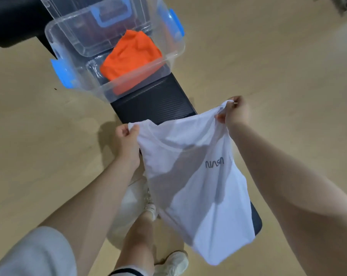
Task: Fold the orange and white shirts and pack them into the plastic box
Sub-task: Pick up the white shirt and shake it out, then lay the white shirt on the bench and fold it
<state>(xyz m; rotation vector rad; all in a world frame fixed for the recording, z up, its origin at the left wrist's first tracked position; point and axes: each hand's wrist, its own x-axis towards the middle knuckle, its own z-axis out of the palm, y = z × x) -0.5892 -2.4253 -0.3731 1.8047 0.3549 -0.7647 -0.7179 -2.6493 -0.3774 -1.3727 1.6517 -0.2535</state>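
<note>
Hanging nearest the person, well short of the plastic box, the white shirt is held up in the air by its shoulders, unfolded, its hem drooping over the near end of the dark worktop. The left hand pinches one shoulder corner in curled fingers; the right hand grips the other, held higher and closer to the box. Beyond them, a bare stretch of worktop lies between the shirt and the box. The box stands open at the far end, its lid propped behind it, with the orange shirt already inside, bunched up and riding above the near wall.

The likely trouble: laid down unevenly, the shirt could drape off the narrow worktop's edge and fold crooked. And the loosely heaped orange shirt leaves little flat room, so the white one may sit proud and block the lid.
</note>
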